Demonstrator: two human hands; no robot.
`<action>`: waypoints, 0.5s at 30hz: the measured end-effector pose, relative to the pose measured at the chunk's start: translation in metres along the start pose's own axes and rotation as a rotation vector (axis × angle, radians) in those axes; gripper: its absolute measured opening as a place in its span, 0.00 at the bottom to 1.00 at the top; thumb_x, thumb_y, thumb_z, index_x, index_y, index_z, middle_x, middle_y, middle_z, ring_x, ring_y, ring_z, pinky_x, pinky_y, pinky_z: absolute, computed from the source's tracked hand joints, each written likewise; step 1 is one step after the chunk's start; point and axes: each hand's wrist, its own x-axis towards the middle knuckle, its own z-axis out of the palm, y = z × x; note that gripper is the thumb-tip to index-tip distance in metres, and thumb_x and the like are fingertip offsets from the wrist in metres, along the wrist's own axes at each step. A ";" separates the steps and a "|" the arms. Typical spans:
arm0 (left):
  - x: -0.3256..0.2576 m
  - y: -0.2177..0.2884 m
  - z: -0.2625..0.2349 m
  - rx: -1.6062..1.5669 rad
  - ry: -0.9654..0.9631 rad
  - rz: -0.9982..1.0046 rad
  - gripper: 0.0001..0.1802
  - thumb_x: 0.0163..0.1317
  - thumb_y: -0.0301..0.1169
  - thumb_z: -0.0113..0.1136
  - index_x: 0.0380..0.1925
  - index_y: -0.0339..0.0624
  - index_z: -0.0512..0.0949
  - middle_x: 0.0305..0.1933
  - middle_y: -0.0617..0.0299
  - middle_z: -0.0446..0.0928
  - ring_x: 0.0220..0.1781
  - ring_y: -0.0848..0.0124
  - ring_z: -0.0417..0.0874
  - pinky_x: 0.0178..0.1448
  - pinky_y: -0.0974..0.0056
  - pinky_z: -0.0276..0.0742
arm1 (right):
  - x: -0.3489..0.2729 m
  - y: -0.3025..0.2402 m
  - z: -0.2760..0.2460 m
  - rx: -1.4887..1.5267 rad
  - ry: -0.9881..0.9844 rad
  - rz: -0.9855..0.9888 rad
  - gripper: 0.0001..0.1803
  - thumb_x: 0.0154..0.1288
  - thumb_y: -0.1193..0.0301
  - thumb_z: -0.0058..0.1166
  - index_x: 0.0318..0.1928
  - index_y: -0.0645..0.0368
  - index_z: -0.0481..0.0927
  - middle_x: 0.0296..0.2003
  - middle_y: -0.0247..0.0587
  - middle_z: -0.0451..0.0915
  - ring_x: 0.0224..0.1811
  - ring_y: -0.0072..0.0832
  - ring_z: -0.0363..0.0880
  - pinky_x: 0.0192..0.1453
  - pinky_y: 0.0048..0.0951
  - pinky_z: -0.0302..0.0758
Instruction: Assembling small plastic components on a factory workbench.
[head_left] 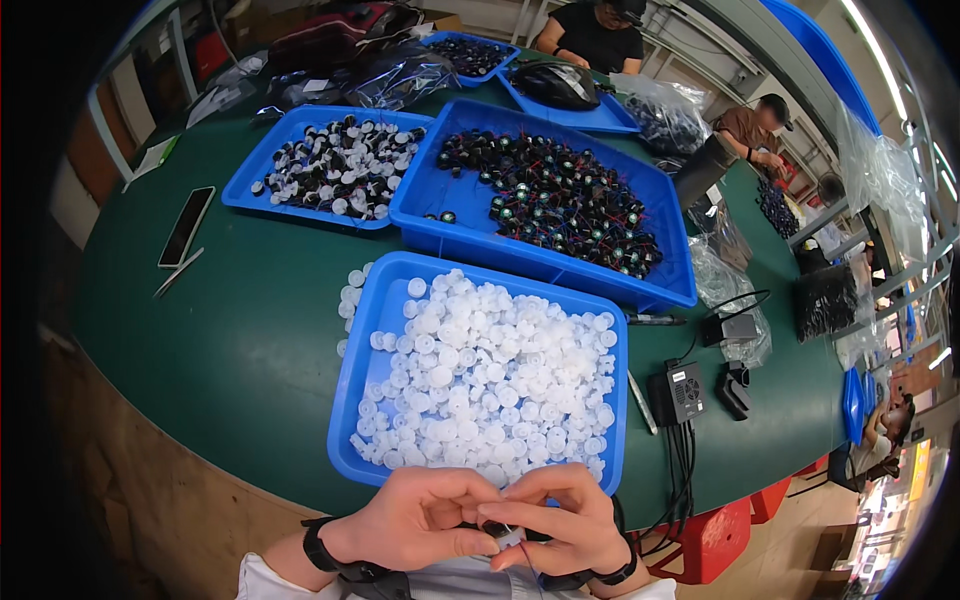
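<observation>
My left hand point(415, 518) and my right hand point(580, 522) meet over the near edge of a blue tray point(345, 425). Between their fingertips they grip a small black-and-white part point(507, 536), with a thin dark wire trailing below it; fingers cover most of it. The tray holds a heap of translucent white plastic caps point(490, 370). Behind it stands a deeper blue bin point(470, 240) of small black parts with coloured wires point(570, 200). To its left, another blue tray point(240, 195) carries black parts fitted with white caps point(340, 165).
Loose caps point(350, 295) lie left of the near tray. A phone point(187, 228) and tweezers point(180, 272) rest on the green table point(250, 350). At right are a small black box with cables point(683, 392) and a pen point(642, 402). Co-workers sit at the far side; red stools point(715, 545) stand below.
</observation>
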 end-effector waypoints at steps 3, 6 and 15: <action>0.000 0.002 0.005 -0.072 0.105 -0.071 0.24 0.55 0.15 0.53 0.50 0.34 0.56 0.43 0.51 0.73 0.44 0.73 0.73 0.49 0.68 0.70 | -0.003 -0.006 -0.005 -0.025 -0.050 0.087 0.21 0.43 0.64 0.66 0.40 0.61 0.81 0.37 0.40 0.70 0.29 0.24 0.76 0.31 0.20 0.75; 0.002 0.002 0.005 -0.083 0.101 -0.081 0.30 0.51 0.16 0.58 0.50 0.35 0.52 0.44 0.46 0.74 0.49 0.66 0.74 0.50 0.65 0.72 | -0.005 -0.001 -0.002 0.026 -0.002 0.016 0.19 0.44 0.70 0.65 0.39 0.63 0.79 0.38 0.43 0.72 0.26 0.23 0.74 0.27 0.20 0.71; 0.001 -0.003 0.007 -0.010 0.142 0.046 0.24 0.51 0.14 0.57 0.47 0.31 0.59 0.44 0.44 0.73 0.49 0.65 0.75 0.52 0.63 0.73 | -0.001 0.000 0.011 0.188 0.132 -0.029 0.18 0.46 0.76 0.63 0.40 0.66 0.74 0.35 0.47 0.76 0.29 0.28 0.75 0.29 0.21 0.72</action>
